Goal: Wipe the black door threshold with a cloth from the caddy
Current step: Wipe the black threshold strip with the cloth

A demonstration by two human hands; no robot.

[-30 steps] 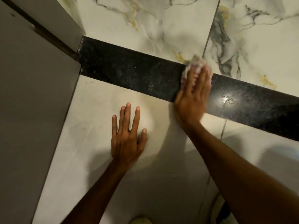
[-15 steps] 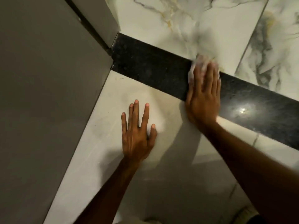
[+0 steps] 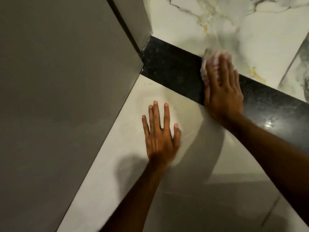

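Observation:
The black door threshold runs diagonally from the wall corner at upper centre down to the right edge. My right hand lies flat across it and presses a pale, whitish cloth onto the stone; only the cloth's far edge shows beyond my fingertips, blurred. My left hand rests palm down on the plain pale floor tile below the threshold, fingers spread, holding nothing. The caddy is out of view.
A grey wall or door panel fills the left side and meets the threshold's left end. Veined marble floor tiles lie beyond the threshold. A light glare sits on the threshold at right.
The view has shifted so the wall takes up more of the frame. My right hand with the cloth has slid along the threshold toward its left end. My left hand has stayed planted on the tile.

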